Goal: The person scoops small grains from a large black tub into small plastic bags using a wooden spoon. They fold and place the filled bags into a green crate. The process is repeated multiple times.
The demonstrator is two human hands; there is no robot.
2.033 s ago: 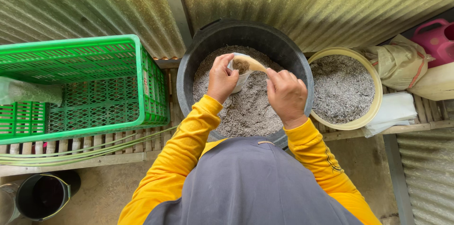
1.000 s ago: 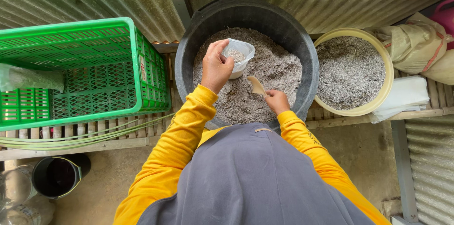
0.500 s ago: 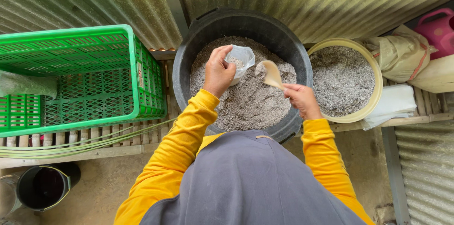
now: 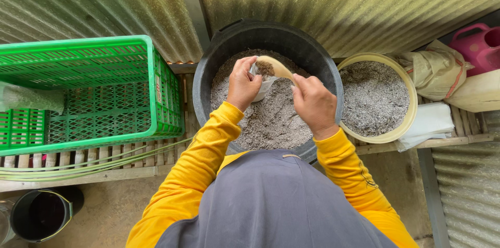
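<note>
- The black tub (image 4: 208, 78), round and deep, is well filled with grey, gritty soil mix (image 4: 271, 123).
- The small pale bag (image 4: 262, 85) hangs above that mix, its mouth open towards 12 o'clock.
- The wooden scoop (image 4: 272, 66), tan and carrying a dark clump, hovers over the bag's mouth.
- The left hand (image 4: 242, 84) is curled around the bag, which lies at its 3 o'clock.
- The right hand (image 4: 313, 104) is closed on the scoop's handle; the bowl points to 10 o'clock.

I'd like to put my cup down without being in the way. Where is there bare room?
Inside the green crate, right of the filled bag, the floor is bare. The slatted bench before it is a narrow strip. Around the black tub and yellow basin it's crowded.
</note>
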